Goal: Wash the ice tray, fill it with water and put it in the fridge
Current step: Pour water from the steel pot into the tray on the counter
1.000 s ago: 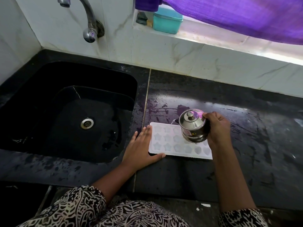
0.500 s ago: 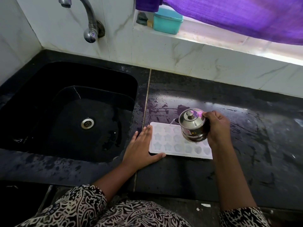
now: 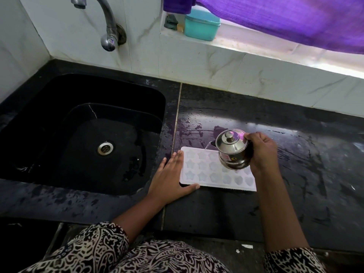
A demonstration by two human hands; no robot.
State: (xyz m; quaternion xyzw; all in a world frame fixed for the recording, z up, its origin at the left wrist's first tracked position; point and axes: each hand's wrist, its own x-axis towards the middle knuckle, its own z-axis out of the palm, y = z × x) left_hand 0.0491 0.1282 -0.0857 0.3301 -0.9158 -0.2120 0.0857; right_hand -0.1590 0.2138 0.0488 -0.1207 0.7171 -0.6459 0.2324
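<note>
Almost nothing has moved since the earlier frames: the pot hangs at the same tilt over the tray, and both hands are where they were. The white tray, with its star and heart cells, lies flat on the wet black surface, just right of the sink. The left hand lies open and palm down, fingers straight along the tray's left edge and thumb touching its near edge. The right hand grips the small lidded steel pot from its right side (the handle is hidden behind the fingers). A thin thread of water leaves the spout toward the tray's far row. Which cells are already full cannot be told. The likeliest slip is overshoot, because the stream lands close to the far rim, so a slight drift would send water onto the surface. Tipping further could loosen the lid, which seems only to rest on the pot. The surface is wet, so the tray might slide if the left hand lifts. Brimming cells would probably slop on the way to the fridge.
</note>
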